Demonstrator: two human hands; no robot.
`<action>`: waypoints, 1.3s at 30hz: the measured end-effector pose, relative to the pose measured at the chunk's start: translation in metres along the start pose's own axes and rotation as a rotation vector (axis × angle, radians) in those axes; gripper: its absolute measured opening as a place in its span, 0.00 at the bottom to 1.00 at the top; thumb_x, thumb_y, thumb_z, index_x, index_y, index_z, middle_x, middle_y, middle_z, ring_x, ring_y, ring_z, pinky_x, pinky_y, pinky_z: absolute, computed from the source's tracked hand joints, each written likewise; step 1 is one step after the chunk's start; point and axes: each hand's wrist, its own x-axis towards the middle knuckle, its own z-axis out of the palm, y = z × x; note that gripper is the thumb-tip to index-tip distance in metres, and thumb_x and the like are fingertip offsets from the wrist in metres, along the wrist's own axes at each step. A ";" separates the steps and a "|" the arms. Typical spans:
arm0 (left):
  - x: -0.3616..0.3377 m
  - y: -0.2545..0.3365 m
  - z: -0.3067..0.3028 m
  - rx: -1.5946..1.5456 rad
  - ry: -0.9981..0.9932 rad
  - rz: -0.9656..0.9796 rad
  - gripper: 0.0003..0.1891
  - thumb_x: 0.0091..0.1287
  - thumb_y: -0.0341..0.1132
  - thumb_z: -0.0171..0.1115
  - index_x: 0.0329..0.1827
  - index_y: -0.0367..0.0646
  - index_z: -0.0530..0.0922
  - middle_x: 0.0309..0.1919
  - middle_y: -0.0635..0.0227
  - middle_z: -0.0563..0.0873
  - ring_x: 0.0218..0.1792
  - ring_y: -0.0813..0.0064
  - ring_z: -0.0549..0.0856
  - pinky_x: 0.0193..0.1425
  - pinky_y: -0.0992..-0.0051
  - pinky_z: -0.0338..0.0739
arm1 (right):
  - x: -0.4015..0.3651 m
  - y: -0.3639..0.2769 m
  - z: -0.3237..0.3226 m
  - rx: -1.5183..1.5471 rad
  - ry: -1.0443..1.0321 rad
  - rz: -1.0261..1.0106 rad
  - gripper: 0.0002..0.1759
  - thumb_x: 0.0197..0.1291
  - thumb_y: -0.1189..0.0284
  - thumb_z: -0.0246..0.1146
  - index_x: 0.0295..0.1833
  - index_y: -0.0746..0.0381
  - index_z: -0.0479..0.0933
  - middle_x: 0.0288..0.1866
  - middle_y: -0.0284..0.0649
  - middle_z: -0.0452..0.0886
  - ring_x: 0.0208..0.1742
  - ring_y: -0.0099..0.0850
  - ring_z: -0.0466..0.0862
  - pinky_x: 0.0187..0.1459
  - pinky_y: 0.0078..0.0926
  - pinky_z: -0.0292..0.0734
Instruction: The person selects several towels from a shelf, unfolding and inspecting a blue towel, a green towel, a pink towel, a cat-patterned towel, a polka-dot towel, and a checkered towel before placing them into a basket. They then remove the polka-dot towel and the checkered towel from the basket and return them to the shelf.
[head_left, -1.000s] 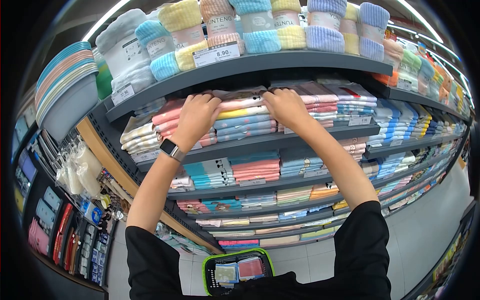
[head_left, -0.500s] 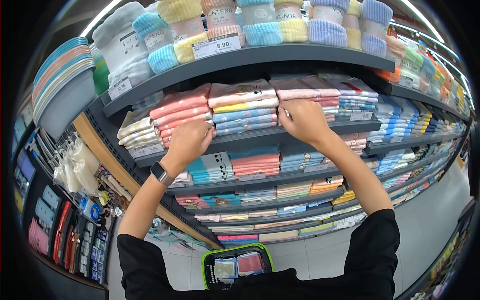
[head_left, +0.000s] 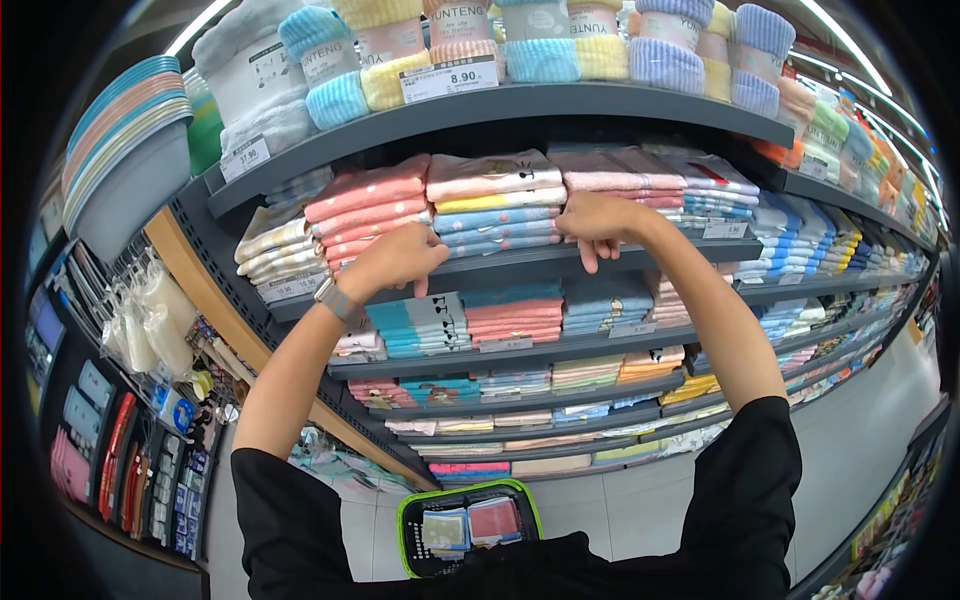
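Reaching to the second shelf [head_left: 520, 262]: left hand [head_left: 395, 258], empty, fingers drooping loosely over the shelf lip; pastel folded-towel stack [head_left: 490, 205], lying between both hands; right hand [head_left: 598, 220], empty, fingers curled down at the stack's right end.

The left hand [head_left: 395, 260] is in front of the edge of the shelf [head_left: 520, 262]. The right hand [head_left: 600, 222] lies on the same edge, well apart from the left one. Between the two hands and behind them, a stack of folded towels [head_left: 490, 205] lies on this shelf. A second stack [head_left: 365, 212] lies above the left hand, and a third stack [head_left: 625, 175] lies just behind the right hand. Above both hands is the upper shelf [head_left: 600, 100], with rolled towels [head_left: 540, 55] on it and a price tag [head_left: 448, 78] on its front edge. Below the hands, lower towels [head_left: 510, 322] lie on further shelves. Far below the hands, a basket [head_left: 465, 488] holds packets [head_left: 470, 522]. Far left of the left hand stand stacked basins [head_left: 125, 160].
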 end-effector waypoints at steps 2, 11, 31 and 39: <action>0.002 0.002 -0.001 -0.047 -0.081 -0.042 0.18 0.62 0.41 0.48 0.40 0.35 0.78 0.12 0.63 0.80 0.07 0.81 0.69 0.11 0.79 0.63 | 0.001 0.000 -0.001 0.042 -0.027 0.032 0.24 0.55 0.67 0.45 0.52 0.71 0.72 0.21 0.47 0.81 0.15 0.25 0.71 0.20 0.27 0.72; 0.007 -0.011 -0.001 -0.386 -0.140 -0.062 0.18 0.64 0.43 0.52 0.39 0.32 0.75 0.14 0.61 0.81 0.06 0.87 0.65 0.08 0.84 0.57 | 0.004 0.015 0.010 0.256 -0.058 -0.031 0.18 0.53 0.68 0.49 0.43 0.72 0.70 0.19 0.46 0.78 0.12 0.21 0.68 0.14 0.21 0.64; -0.022 -0.008 0.009 -0.053 0.386 0.185 0.16 0.63 0.41 0.54 0.47 0.38 0.77 0.18 0.65 0.82 0.13 0.75 0.76 0.19 0.75 0.70 | -0.049 -0.007 0.025 0.020 0.488 -0.234 0.14 0.58 0.68 0.51 0.32 0.69 0.74 0.17 0.45 0.79 0.16 0.37 0.79 0.20 0.33 0.75; 0.021 0.007 -0.002 0.677 0.974 0.767 0.08 0.58 0.33 0.59 0.39 0.44 0.78 0.35 0.67 0.80 0.43 0.67 0.78 0.50 0.68 0.69 | 0.028 0.009 0.023 -0.460 1.130 -0.796 0.18 0.52 0.70 0.59 0.49 0.66 0.73 0.40 0.49 0.77 0.46 0.46 0.75 0.49 0.38 0.69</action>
